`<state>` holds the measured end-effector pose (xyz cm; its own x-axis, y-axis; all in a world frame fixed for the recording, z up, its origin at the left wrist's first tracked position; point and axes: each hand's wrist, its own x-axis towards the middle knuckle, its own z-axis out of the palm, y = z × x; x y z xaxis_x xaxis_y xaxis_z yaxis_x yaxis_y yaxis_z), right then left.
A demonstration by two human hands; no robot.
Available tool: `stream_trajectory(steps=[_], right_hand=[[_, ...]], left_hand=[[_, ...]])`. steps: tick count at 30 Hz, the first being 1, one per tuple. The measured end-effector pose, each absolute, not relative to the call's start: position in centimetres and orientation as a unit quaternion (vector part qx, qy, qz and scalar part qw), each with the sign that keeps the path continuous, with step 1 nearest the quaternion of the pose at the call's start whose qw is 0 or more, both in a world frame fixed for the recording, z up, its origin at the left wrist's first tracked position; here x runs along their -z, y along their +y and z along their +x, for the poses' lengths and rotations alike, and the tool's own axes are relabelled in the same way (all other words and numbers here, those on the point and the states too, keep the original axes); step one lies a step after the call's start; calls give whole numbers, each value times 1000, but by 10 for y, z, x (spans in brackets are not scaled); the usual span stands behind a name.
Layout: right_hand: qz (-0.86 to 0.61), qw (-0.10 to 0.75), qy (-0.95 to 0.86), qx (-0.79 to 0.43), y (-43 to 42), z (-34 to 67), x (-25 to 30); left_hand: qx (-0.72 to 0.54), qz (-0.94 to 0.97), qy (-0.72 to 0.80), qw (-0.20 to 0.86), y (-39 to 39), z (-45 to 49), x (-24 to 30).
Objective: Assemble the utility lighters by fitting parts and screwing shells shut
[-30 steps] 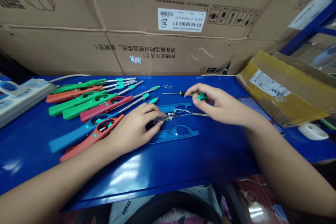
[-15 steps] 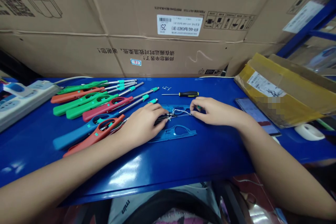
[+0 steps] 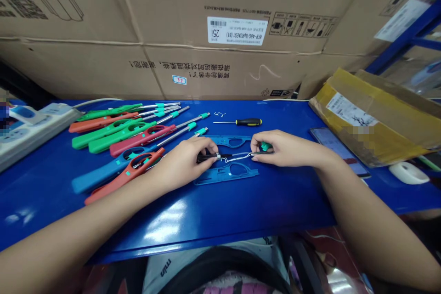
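1. Tabletop (image 3: pixel 213 211), glossy blue, its front edge nearest; everything listed below as lying rests on it.
2. Casing half, near (image 3: pixel 220 176): blue plastic, oval opening at its right part; lies just in front of the held parts, left end close under the left hand.
3. Left hand (image 3: pixel 191 161): fingers curled, thumb and fingertips nearly closed, pinching the dark core.
4. Dark core (image 3: pixel 204 158): slim, with a pale collar, partly hidden by the fingers; positioned between the two casing halves.
5. White wires (image 3: pixel 237 158): thin, loosely bent, spanning the gap between the hands.
6. Right hand (image 3: pixel 277 147): thumb and forefinger brought together on the metal tube, other fingers folded.
7. Metal tube (image 3: pixel 267 153): short visible length, roughly level. Green piece (image 3: pixel 265 146) shows beside it, within the curl of the fingers; whether gripped, cannot tell.
8. Casing half, far (image 3: pixel 227 140): blue, behind the core.
9. Lighters, long-necked, seven, in a slanting row at left; near to far: orange-red (image 3: pixel 119 188), blue, red, two green, orange, green.
10. Phone (image 3: pixel 339 151), beyond the right wrist.
11. Screwdriver (image 3: pixel 248 122), black and yellow handle, blade pointing left.
12. Box (image 3: pixel 354 115), yellow-taped, right.
13. Carton (image 3: pixel 186 4), brown, printed, forming the backdrop.
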<state>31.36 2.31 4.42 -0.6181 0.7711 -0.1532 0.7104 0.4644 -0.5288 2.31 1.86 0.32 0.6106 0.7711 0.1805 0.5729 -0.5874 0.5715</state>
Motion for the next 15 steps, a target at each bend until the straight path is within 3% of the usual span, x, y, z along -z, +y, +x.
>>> stream_trajectory(steps=[15], right_hand=[[-427, 49, -854, -293, 20, 302, -45]], left_hand=[[-211, 907, 331, 154, 21, 11, -9]])
